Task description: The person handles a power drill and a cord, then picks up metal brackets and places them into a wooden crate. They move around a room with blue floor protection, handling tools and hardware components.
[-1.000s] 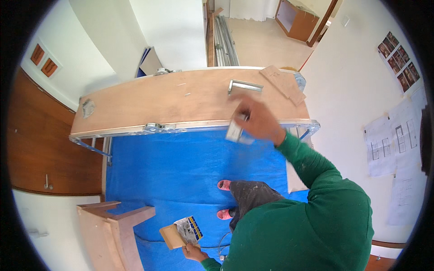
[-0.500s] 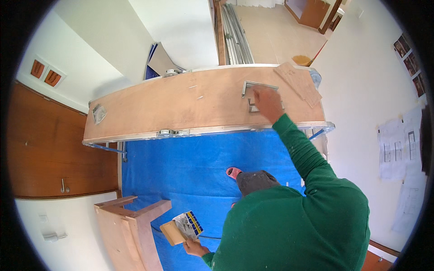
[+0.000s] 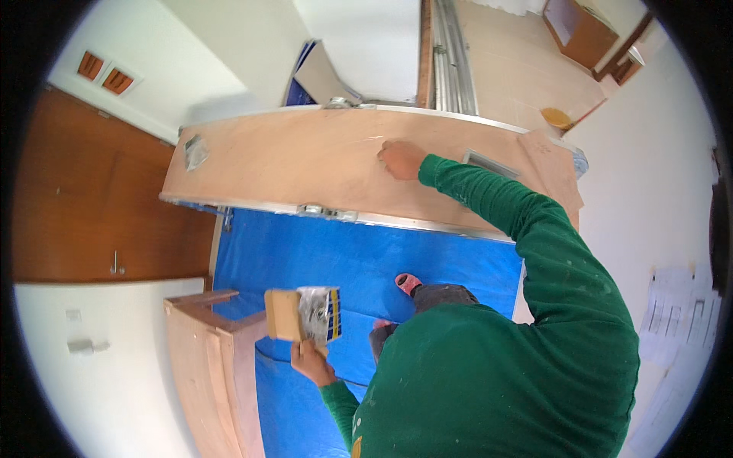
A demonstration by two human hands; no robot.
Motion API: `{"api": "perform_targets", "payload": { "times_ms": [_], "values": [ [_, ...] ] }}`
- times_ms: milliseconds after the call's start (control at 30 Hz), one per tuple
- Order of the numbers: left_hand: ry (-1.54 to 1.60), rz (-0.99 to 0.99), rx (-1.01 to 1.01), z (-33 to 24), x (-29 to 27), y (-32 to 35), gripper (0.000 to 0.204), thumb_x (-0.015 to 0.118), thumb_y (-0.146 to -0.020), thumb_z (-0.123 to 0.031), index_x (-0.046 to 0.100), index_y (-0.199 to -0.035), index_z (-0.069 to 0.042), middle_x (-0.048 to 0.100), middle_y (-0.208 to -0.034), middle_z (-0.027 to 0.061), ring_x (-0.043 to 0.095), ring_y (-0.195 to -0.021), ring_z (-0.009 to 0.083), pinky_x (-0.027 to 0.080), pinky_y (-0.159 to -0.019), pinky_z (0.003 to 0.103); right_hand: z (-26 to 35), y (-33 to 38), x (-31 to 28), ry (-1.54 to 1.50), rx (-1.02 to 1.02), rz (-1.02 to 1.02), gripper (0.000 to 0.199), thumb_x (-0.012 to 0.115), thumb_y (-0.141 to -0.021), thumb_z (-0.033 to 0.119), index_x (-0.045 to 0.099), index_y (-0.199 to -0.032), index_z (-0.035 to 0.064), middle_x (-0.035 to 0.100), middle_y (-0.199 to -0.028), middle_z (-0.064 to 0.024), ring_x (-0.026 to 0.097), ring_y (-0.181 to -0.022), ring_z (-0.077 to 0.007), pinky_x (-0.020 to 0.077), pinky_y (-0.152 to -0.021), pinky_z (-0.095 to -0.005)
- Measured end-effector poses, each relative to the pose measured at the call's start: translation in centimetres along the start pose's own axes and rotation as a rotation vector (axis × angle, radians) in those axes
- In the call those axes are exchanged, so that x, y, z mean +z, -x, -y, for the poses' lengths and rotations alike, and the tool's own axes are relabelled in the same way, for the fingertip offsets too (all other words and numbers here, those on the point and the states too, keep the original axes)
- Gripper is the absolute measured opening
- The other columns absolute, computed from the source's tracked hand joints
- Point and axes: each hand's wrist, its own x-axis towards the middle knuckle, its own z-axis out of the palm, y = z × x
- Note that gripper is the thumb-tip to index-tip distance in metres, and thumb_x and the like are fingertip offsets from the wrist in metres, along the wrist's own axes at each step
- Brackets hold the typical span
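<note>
My left hand grips a small open cardboard box above the blue floor sheet. A clear plastic bag shows in the box, beside its blue, yellow and white printed flap. My right hand is down at the middle of the long plywood platform, fingers curled together. What they pinch, if anything, is hidden. A thin white strip lies just beyond these fingers. Right of the hand, partly behind my green sleeve, rests a grey metal rectangular frame.
Flat wooden pieces lie at the platform's right end, a clear plastic packet at its left end. A wooden stand is at lower left. Blue sheeting covers the floor. Long metal profiles lie beyond the platform.
My right hand has left the metal pieces and moved left to the white strips. The metal pieces now form a closed rectangle. My left hand has raised the box, and the view has shifted.
</note>
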Motion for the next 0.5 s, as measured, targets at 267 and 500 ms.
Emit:
{"api": "perform_targets", "payload": {
  "times_ms": [267,500],
  "values": [
    [-0.236,0.192,0.062,-6.4,7.5,-3.1,0.020,0.068,-0.078,-0.006,0.071,-0.094,0.007,0.065,-0.077,0.0021,0.057,-0.070,0.0106,0.045,-0.059,0.028,7.8,1.2,-5.5,-0.483,-0.084,-0.084,0.019,0.066,-0.087,0.020,0.071,-0.090,0.0013,0.070,-0.089,-0.0212,0.068,-0.087,-0.0396,0.0529,-0.078,-0.0487],
    [-0.167,0.465,0.147,-7.1,12.2,-4.8,0.022,0.066,-0.080,-0.002,0.072,-0.099,0.008,0.069,-0.083,0.0060,0.061,-0.074,0.0117,0.049,-0.063,0.028,14.6,8.9,-12.3,-0.367,-0.156,-0.227,0.027,0.067,-0.089,0.018,0.070,-0.112,0.0045,0.068,-0.113,-0.0179,0.065,-0.106,-0.0372,0.0516,-0.094,-0.0464]
  ]
}}
